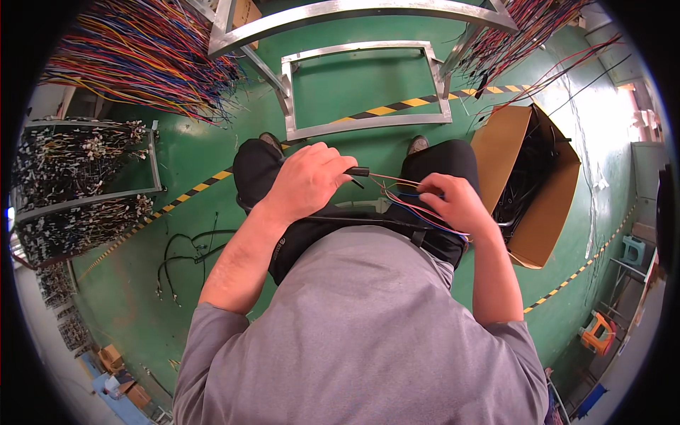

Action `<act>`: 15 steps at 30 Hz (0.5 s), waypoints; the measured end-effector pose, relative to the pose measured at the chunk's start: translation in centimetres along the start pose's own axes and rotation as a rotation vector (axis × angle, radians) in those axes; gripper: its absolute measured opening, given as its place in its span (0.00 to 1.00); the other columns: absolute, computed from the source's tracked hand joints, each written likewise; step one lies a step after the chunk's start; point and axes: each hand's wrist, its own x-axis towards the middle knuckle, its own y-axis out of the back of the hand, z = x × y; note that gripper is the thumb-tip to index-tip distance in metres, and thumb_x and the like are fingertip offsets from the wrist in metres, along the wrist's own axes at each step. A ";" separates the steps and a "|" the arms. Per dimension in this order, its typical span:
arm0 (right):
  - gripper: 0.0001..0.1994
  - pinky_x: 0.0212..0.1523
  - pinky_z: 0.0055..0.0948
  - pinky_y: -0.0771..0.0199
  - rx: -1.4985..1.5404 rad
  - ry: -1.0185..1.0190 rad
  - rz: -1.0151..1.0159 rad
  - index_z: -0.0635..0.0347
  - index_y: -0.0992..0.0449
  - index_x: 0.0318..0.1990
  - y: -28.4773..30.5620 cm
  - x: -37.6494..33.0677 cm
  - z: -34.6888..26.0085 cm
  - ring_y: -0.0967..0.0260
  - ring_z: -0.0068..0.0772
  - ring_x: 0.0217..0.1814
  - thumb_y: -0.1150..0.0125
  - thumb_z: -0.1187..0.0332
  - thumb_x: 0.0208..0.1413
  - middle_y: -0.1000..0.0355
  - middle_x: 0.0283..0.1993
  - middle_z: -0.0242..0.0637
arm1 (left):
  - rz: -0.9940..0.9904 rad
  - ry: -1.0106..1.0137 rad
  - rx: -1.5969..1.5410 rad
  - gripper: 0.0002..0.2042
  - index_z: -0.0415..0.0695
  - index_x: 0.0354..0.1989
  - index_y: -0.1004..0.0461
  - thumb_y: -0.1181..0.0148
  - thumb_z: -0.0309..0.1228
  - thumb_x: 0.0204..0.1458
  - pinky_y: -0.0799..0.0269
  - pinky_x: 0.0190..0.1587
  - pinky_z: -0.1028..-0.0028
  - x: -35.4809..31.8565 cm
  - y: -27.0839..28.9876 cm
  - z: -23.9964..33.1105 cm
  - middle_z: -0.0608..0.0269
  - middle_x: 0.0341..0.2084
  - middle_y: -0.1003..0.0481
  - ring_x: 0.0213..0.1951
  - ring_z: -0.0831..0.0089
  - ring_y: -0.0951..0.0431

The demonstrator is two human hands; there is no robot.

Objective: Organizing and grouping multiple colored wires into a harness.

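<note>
Wires are in both hands at mid-frame, above the person's lap; the left hand (306, 178) is curled around a black sheathed cable end (356, 171), thumb and fingers closed on it; the right hand (459, 204) pinches a loose fan of thin coloured wires, red, blue and orange (404, 195), that run out of that sheath and trail over the right palm; the step in hand looks like sorting or separating single strands from the bundle, though which strand the fingertips hold is too small to tell; the next move, as I judge it, calls for a steady hold on the sheath and a fine pinch on one strand without tangling the others.

Below the hands lie a grey shirt and black trousers; the person seems seated over a green painted floor (212, 152) crossed by yellow-and-black striped tape (386, 110); a bare metal frame (365, 124) stands in the upper middle; dense hanging bunches of multicoloured wires (145, 53) fill the upper left, more the upper right; an open brown cardboard box holding dark cables (528, 188) sits at the right; loose black cables (188, 255) lie on the floor at the left; racks of dark bundled wiring (78, 184) stand at the far left; small coloured stools sit in the lower right.
</note>
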 end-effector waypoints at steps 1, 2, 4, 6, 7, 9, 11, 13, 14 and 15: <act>0.07 0.45 0.33 0.22 0.006 0.006 0.041 0.65 0.19 0.46 0.4 -0.6 0.9 0.23 0.34 0.42 0.32 0.73 0.63 0.19 0.41 0.41 | -0.005 0.005 0.021 0.13 0.46 0.45 0.20 0.27 0.29 0.51 0.24 0.45 0.61 0.1 -0.1 -0.1 0.64 0.33 0.22 0.39 0.60 0.22; 0.07 0.44 0.32 0.23 0.012 -0.022 0.078 0.65 0.18 0.46 0.8 -1.1 2.0 0.23 0.33 0.41 0.33 0.74 0.63 0.19 0.41 0.40 | -0.006 0.003 0.016 0.13 0.46 0.45 0.20 0.27 0.29 0.51 0.24 0.45 0.61 0.2 -0.2 -0.2 0.64 0.33 0.22 0.39 0.60 0.22; 0.05 0.43 0.33 0.23 0.137 0.020 0.187 0.66 0.17 0.44 1.1 -1.7 3.0 0.23 0.34 0.42 0.34 0.75 0.63 0.19 0.40 0.39 | 0.001 -0.008 0.009 0.13 0.46 0.45 0.20 0.27 0.29 0.51 0.24 0.46 0.61 0.4 -0.4 -0.2 0.64 0.33 0.22 0.39 0.60 0.21; 0.05 0.43 0.35 0.23 0.079 0.086 0.223 0.66 0.16 0.43 1.1 -1.7 2.7 0.23 0.38 0.40 0.34 0.73 0.63 0.19 0.39 0.40 | 0.002 -0.027 -0.018 0.14 0.45 0.46 0.19 0.27 0.28 0.51 0.23 0.45 0.60 0.8 -0.6 0.1 0.62 0.33 0.22 0.39 0.59 0.22; 0.06 0.42 0.38 0.22 0.022 0.156 0.255 0.66 0.16 0.42 1.1 -1.5 1.9 0.23 0.41 0.38 0.33 0.72 0.64 0.20 0.37 0.42 | 0.005 -0.042 -0.039 0.15 0.45 0.48 0.19 0.27 0.27 0.50 0.23 0.45 0.59 1.0 -0.6 0.3 0.60 0.33 0.22 0.38 0.57 0.22; 0.05 0.41 0.35 0.23 -0.025 0.180 0.256 0.66 0.15 0.42 1.3 -1.2 -0.2 0.22 0.39 0.38 0.33 0.74 0.63 0.19 0.38 0.41 | -0.001 -0.044 -0.045 0.15 0.45 0.48 0.19 0.27 0.27 0.51 0.23 0.44 0.59 1.4 -0.6 0.4 0.60 0.33 0.22 0.38 0.57 0.22; 0.06 0.39 0.31 0.25 -0.057 0.261 0.285 0.65 0.14 0.43 1.2 -0.7 -1.7 0.24 0.34 0.35 0.33 0.76 0.62 0.21 0.35 0.39 | -0.004 -0.043 -0.049 0.15 0.44 0.48 0.19 0.27 0.27 0.51 0.23 0.44 0.59 1.8 -0.5 0.6 0.60 0.34 0.22 0.39 0.57 0.22; 0.07 0.39 0.29 0.26 -0.055 0.194 0.297 0.64 0.14 0.45 2.0 -0.9 -3.4 0.26 0.32 0.34 0.33 0.76 0.61 0.22 0.35 0.38 | -0.016 -0.072 -0.037 0.15 0.44 0.48 0.20 0.28 0.26 0.51 0.24 0.44 0.59 2.1 -0.1 0.5 0.60 0.34 0.22 0.39 0.57 0.22; 0.09 0.39 0.28 0.26 -0.052 0.129 0.305 0.63 0.14 0.47 2.5 -0.9 -4.1 0.28 0.30 0.33 0.33 0.77 0.61 0.24 0.34 0.36 | -0.014 -0.071 -0.034 0.15 0.44 0.48 0.20 0.28 0.26 0.51 0.24 0.44 0.59 1.9 0.1 0.3 0.60 0.34 0.22 0.39 0.57 0.22; 0.13 0.38 0.27 0.27 0.035 0.111 0.319 0.61 0.15 0.52 2.7 -1.1 -4.5 0.31 0.26 0.33 0.34 0.78 0.60 0.27 0.33 0.34 | 0.001 -0.044 -0.015 0.14 0.44 0.47 0.20 0.28 0.27 0.52 0.23 0.44 0.59 1.7 0.4 0.1 0.61 0.34 0.22 0.39 0.57 0.21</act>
